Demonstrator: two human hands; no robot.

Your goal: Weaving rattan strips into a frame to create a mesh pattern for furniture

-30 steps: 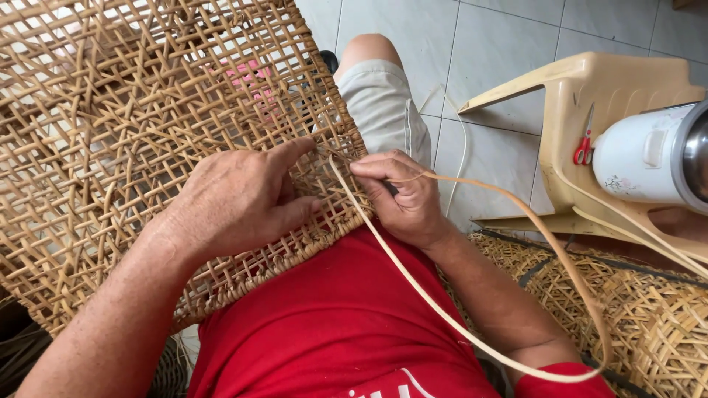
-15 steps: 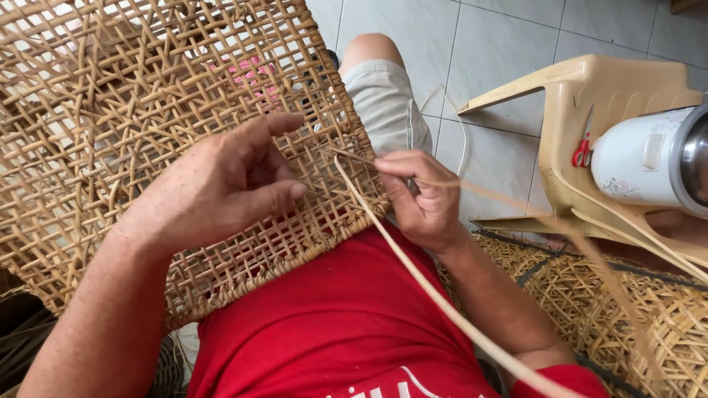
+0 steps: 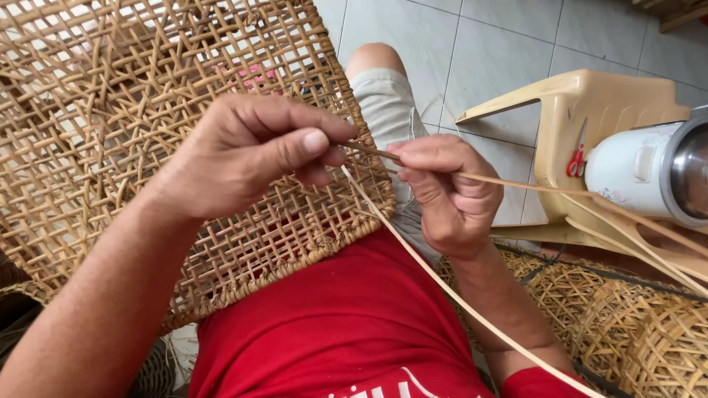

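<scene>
A large woven rattan panel [image 3: 147,96] with an open cane lattice rests on my lap and fills the left of the view. My left hand [image 3: 251,151] is raised just above its right edge, thumb and fingers pinching one end of a thin cane strip [image 3: 516,184]. My right hand [image 3: 446,191] pinches the same strip a little further right, beside my knee. The strip runs on to the right over the stool. A second pale length of cane [image 3: 442,284] slants down from the hands across my red shirt to the lower right.
A beige plastic stool [image 3: 582,110] lies tipped on the tiled floor at right, with a white and steel cylindrical appliance [image 3: 656,169] and red-handled scissors [image 3: 577,158] on it. More woven rattan pieces [image 3: 634,332] lie at lower right.
My left hand lifted off the panel and moved right to pinch the cane strip. My right hand drew the strip out and shifted slightly right. The view moved closer.
</scene>
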